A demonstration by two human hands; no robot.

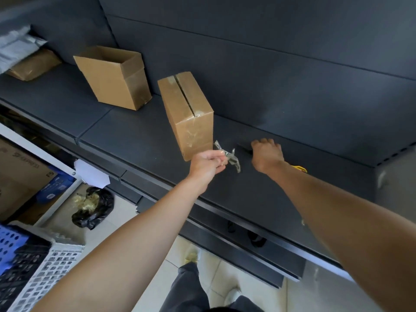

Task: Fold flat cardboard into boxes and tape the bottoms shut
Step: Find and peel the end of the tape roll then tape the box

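Two cardboard boxes stand on the dark shelf: the taped box nearer, upright, its closed top seam and long axis running away from me, and the open box mouth-up farther left. My left hand, arm outstretched, pinches a crumpled clear tape strip just beside the taped box's near corner. My right hand, knuckles up on the shelf right of that box, curls round a yellow-ended tool.

The left arm and right arm are bare. Below the shelf front are dark grey trousers and pale shoes, possibly yellowish-green on top, though blurred.
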